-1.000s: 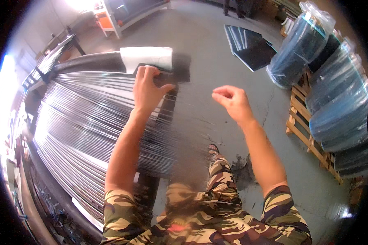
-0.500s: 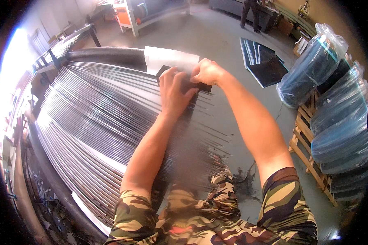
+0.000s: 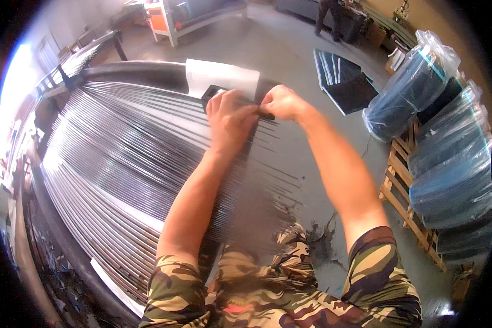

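Many long, thin, dark strips or rods lie side by side, their right ends sticking out past the support. Over the far right ends, my left hand bends its fingers across a black, box-like piece, thumb pressed inward. Close beside it, my right hand is closed in a pinch, its fingertips almost meeting the left thumb. What lies between the fingers is too small and hidden to make out. A white sheet lies just beyond my hands, over the dark padded rail.
On the right, plastic-wrapped blue bundles stand on a wooden pallet. Dark flat panels lie on the grey floor ahead. A person stands at the far back, near an orange-and-white machine frame further left. Dark scraps lie lower left.
My left thumb has moved in from a spread position toward the right fingertips. The right hand stays pinched nearby. The whole view has shifted slightly.
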### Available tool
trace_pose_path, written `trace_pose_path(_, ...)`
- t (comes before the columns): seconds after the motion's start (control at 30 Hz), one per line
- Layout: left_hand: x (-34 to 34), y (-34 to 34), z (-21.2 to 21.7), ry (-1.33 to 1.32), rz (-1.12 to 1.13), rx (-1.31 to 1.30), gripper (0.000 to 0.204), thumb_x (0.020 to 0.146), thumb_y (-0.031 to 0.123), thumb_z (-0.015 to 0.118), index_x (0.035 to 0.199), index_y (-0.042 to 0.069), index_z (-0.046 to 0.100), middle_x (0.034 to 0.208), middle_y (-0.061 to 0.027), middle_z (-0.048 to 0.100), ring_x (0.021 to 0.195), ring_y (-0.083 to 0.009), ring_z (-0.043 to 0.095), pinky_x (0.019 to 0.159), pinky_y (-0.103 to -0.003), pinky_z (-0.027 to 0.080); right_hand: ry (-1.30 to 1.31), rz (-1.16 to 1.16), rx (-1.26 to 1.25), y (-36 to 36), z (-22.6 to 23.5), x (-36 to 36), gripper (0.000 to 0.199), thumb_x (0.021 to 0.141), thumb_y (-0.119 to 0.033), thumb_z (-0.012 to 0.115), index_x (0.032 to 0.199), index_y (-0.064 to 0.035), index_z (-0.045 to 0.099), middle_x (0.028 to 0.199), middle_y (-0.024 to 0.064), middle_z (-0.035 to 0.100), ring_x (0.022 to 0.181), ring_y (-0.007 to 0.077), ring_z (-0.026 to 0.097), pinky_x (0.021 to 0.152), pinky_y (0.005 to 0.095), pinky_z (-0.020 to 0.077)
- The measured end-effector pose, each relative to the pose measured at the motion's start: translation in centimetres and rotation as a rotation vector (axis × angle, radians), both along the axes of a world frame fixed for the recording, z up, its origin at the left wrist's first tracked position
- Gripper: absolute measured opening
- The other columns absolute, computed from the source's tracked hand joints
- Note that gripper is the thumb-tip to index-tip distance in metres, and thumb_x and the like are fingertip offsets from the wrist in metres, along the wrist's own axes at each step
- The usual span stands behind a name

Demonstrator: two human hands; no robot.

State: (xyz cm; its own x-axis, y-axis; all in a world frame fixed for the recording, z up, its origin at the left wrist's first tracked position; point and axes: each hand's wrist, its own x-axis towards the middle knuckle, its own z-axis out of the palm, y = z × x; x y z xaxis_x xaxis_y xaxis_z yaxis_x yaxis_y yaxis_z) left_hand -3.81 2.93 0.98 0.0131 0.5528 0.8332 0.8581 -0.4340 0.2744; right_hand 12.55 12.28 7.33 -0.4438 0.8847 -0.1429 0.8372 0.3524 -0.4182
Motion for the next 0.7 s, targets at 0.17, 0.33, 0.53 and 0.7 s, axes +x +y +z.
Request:
trace_pose_path(0.17,0.1,-0.4,0.5,0.086,0.008,0.059,0.021,0.074,0.015,0.077,0.094,0.015,0.078,0.128,-0.0091,0.057,0.122,-0.0314,0.049,0.105,-0.047,0.035,0.133,-0.247,0.112,-3.2,-4.5,3.9,0.019,0.084,-0.016,0.072,0.094,-0.0014,0.077,0.093,0.0105,0.074,0.085,0.0192,0.067,0.082,0.0358,0.0526)
trace_pose_path(0.33,3.7,-3.3,2.3,0.174,-0.539,-0.477,0.014,0.082,0.011,0.073,0.094,0.004,0.074,0.096,-0.0125,0.071,0.093,-0.0297,0.068,0.083,-0.040,0.056,1.151,-0.449,-0.583,-12.2,-7.7,12.6,0.026,0.096,-0.033,0.067,0.107,-0.0102,0.072,0.101,-0.0010,0.068,0.090,0.0145,0.060,0.078,0.0275,0.0445)
trace_pose_path(0.53,5.5,-4.8,-0.2,0.265,-0.663,-0.814,0.017,0.080,0.011,0.069,0.094,0.003,0.075,0.092,-0.0148,0.073,0.086,-0.0335,0.070,0.079,-0.041,0.057,1.535,-0.684,-0.829,-18.7,-9.8,11.7,0.036,0.095,-0.045,0.064,0.105,-0.0113,0.073,0.112,0.0021,0.069,0.110,0.0188,0.054,0.097,0.0369,0.0374)
trace_pose_path(0.7,6.0,-5.5,0.8,0.157,-0.671,-0.852,0.019,0.080,0.016,0.070,0.092,0.004,0.077,0.090,-0.0166,0.072,0.086,-0.0349,0.070,0.078,-0.042,0.056,1.546,-0.672,-0.849,-19.3,-10.4,11.5,0.038,0.094,-0.047,0.065,0.103,-0.0118,0.074,0.111,0.0023,0.070,0.108,0.0201,0.054,0.097,0.0372,0.0365)
